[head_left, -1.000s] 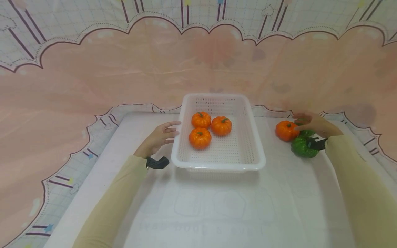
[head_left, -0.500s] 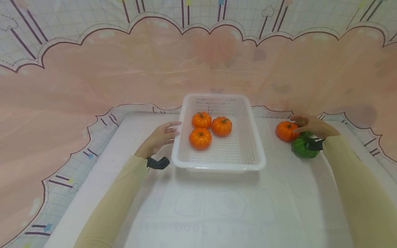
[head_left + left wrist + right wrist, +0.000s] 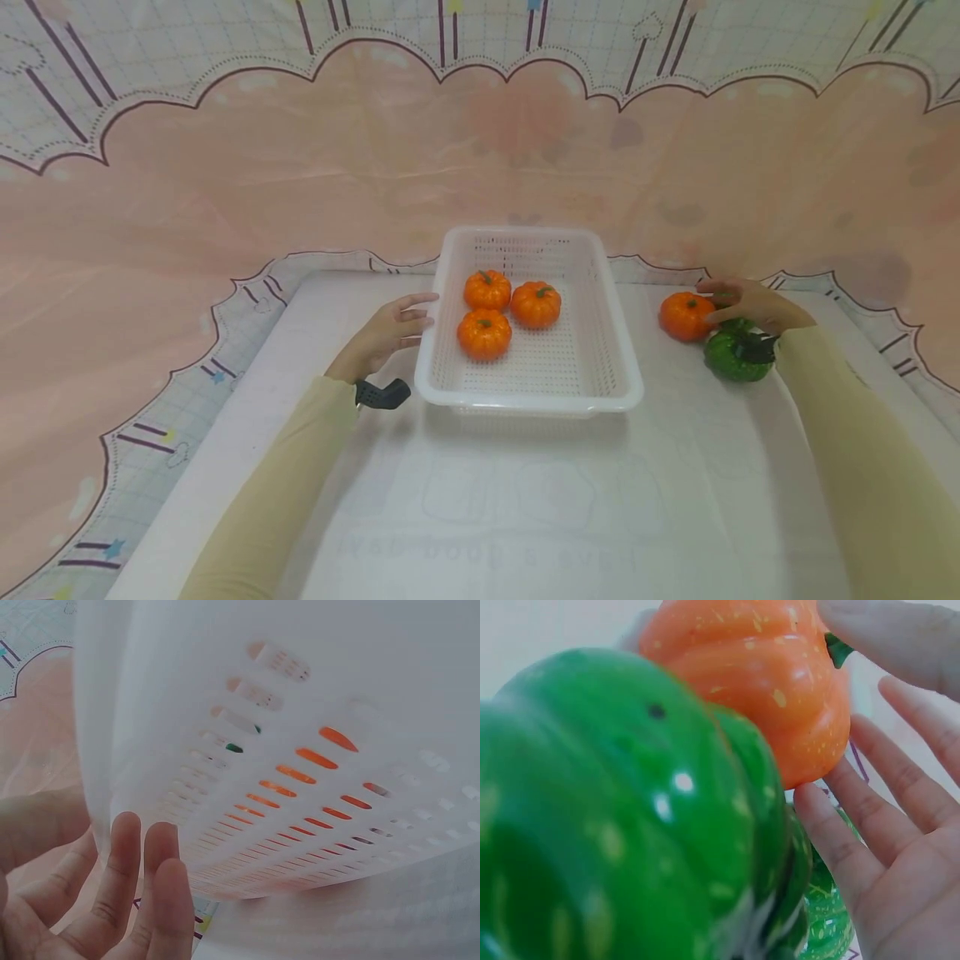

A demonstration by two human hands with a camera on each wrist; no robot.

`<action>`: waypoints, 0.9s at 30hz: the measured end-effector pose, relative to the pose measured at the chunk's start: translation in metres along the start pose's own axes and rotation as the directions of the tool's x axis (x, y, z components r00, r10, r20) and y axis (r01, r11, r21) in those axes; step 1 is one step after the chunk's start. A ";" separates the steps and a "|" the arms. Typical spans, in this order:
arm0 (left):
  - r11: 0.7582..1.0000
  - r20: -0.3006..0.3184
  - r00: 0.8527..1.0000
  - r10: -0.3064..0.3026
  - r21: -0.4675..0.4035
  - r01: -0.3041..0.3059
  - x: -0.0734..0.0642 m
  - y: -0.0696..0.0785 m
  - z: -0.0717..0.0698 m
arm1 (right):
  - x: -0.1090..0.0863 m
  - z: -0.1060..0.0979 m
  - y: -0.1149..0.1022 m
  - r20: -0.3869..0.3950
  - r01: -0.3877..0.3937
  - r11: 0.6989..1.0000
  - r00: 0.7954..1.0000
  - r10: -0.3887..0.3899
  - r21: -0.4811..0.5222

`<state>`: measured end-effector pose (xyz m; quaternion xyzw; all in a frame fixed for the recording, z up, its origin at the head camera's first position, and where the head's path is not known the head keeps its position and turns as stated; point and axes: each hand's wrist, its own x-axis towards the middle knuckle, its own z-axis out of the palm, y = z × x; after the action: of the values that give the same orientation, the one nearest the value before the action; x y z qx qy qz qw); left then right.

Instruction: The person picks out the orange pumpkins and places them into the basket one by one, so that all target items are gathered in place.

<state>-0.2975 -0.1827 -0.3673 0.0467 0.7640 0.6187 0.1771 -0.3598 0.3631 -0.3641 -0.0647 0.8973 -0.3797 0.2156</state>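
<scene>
A white perforated plastic basket holds three small orange pumpkins. My left hand is at the basket's left side, its fingers loosely bent against or beside the outer wall. On the right, my right hand reaches around an orange pumpkin. Seen from the right wrist, the thumb lies over that pumpkin near its green stem, while the spread fingers extend along its far side. A green pumpkin sits below the hand, and another green one is partly hidden behind.
Everything stands on a table with a white cover. A patterned peach cloth hangs behind it. Each wrist wears a black camera mount.
My right hand has shifted slightly left, and the orange pumpkin beside it has moved a little left too. The left hand and basket have stayed put.
</scene>
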 end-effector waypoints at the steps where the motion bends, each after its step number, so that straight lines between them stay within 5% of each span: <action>1: 1.000 0.000 1.000 0.001 0.003 -0.001 0.000 0.000 0.000 | 0.000 0.000 -0.001 0.005 -0.004 1.000 1.000 0.004 0.002; 27: 1.000 0.000 1.000 -0.001 -0.007 0.001 -0.002 0.002 0.000 | 0.011 0.005 -0.005 0.043 -0.063 0.996 0.997 0.066 -0.056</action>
<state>-0.2959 -0.1829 -0.3651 0.0455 0.7620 0.6212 0.1774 -0.3676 0.3534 -0.3668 -0.0499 0.9039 -0.3465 0.2459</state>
